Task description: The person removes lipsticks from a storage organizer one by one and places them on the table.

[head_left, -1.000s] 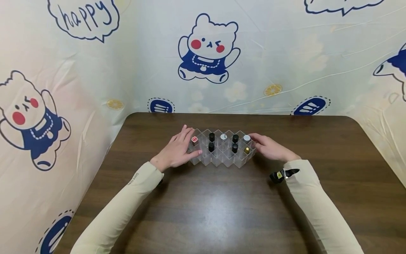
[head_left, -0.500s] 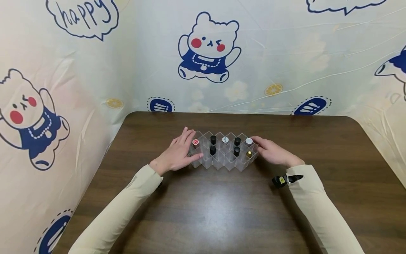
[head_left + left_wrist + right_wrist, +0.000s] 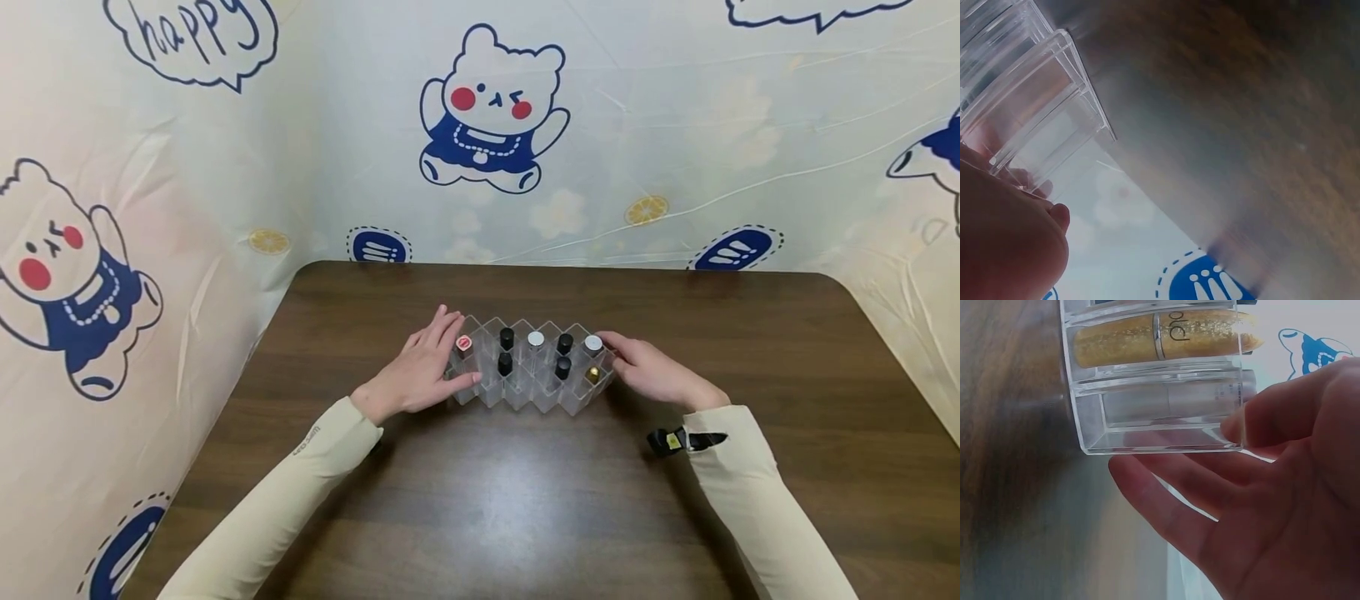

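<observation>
A clear plastic lipstick organizer (image 3: 517,393) with diamond-shaped compartments stands on the table between both hands. Several lipsticks are in it: a red-topped one (image 3: 464,344) at the left, black-capped ones, a white-topped one (image 3: 536,340), and a pale-topped one (image 3: 593,343) behind a gold one (image 3: 593,375) at the right. My left hand (image 3: 411,373) holds the left end, fingers at the side and thumb in front. At the right end my right hand (image 3: 660,372) grips the wall. The right wrist view shows a digit (image 3: 1266,419) at its upper edge and other fingers against its side.
The brown wooden table (image 3: 480,517) reaches back to a cartoon-printed curtain (image 3: 600,167), which also hangs along the left and right sides. A black wrist device (image 3: 667,441) sits at the right cuff.
Both hands and the organizer have shifted a little toward the person and slightly right. The hold on each end looks the same, and the lipsticks stay in their compartments.
</observation>
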### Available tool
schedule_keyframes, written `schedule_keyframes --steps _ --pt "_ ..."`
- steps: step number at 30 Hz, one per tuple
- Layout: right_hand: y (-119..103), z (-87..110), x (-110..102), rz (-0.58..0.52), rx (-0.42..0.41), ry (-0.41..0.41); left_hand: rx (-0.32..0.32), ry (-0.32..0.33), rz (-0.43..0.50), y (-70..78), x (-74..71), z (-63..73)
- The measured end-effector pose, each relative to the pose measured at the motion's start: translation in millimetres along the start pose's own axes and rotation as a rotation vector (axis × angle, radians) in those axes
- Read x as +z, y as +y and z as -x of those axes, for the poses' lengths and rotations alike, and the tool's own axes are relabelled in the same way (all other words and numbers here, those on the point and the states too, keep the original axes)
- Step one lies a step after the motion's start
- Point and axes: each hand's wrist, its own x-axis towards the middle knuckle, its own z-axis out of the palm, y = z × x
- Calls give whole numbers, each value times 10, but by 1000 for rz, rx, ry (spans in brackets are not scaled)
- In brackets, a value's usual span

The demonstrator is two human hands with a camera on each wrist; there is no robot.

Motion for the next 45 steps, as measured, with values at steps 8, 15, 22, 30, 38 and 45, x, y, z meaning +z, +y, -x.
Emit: schedule_keyframes --steps 8,15,22,30,38,45 --pt "5 60 5 7 21 5 14 1 -3 77 1 53" --pt "-63 80 11 50 -5 25 -7 -8 -2 109 2 113" --pt "-88 74 2 66 -18 25 -30 -18 2 127 13 138" --pt "-93 92 -27 15 -3 25 -44 -18 15 142 -3 138" --pt "-107 101 -7 -58 6 81 -61 11 35 141 4 153" --pt "-112 80 -51 -142 1 143 -74 14 44 160 -56 128"
